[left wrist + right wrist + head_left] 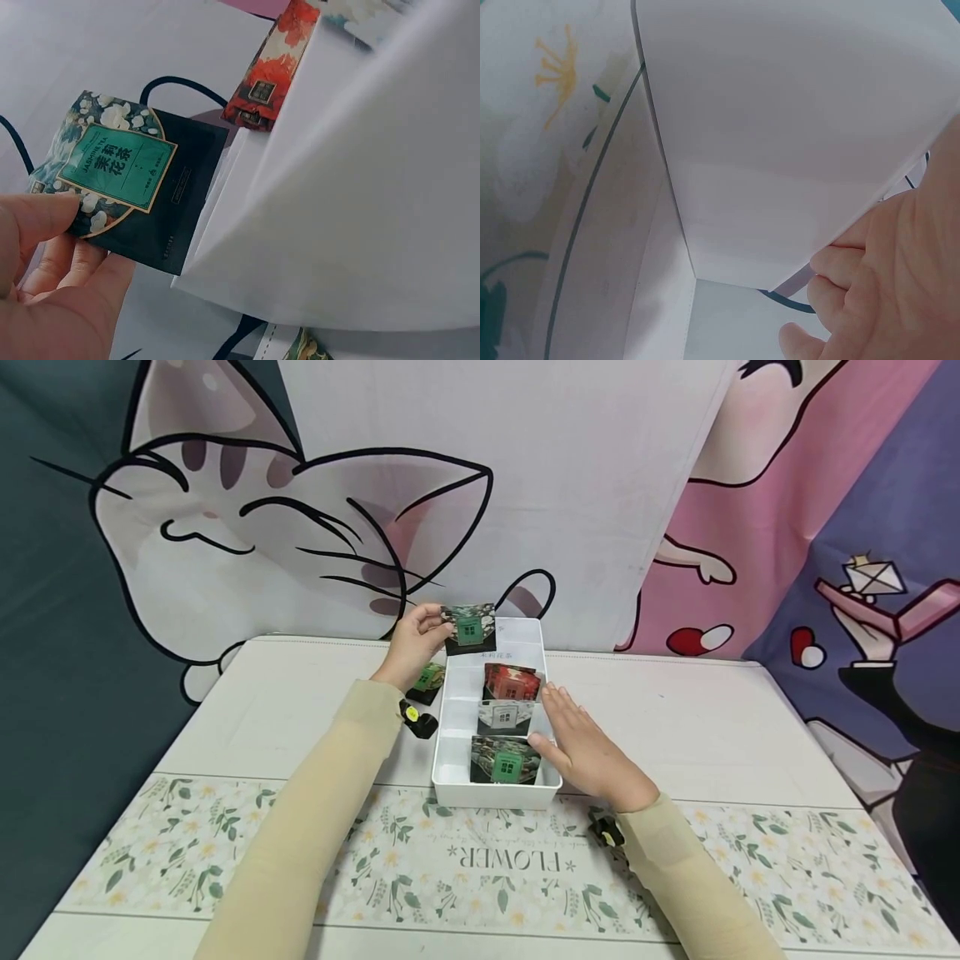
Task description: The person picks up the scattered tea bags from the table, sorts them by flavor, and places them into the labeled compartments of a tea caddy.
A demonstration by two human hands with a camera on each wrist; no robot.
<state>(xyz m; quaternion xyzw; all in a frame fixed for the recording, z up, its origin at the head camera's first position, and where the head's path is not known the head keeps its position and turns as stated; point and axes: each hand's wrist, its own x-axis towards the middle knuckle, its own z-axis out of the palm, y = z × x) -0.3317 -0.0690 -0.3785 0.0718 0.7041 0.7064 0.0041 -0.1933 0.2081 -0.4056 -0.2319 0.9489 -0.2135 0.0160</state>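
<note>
Partly behind the left hand (411, 643) pinching a green packet (469, 628), another packet (428, 681) hides.

You are seated at a staged recording corner rather than a lived-in room. Cartoon backdrops hang from nine through three o'clock: a big sleepy cat drawing (247, 535) at eleven, a pink and purple cartoon cloth (832, 527) at two. The white counter (720, 727) carries a floral runner (465, 860) printed "FLOWER" at six o'clock. A white divided tray (450, 760) of packaged tea sachets (504, 760) sits at twelve, and a small camera is strapped to each wrist.
</note>
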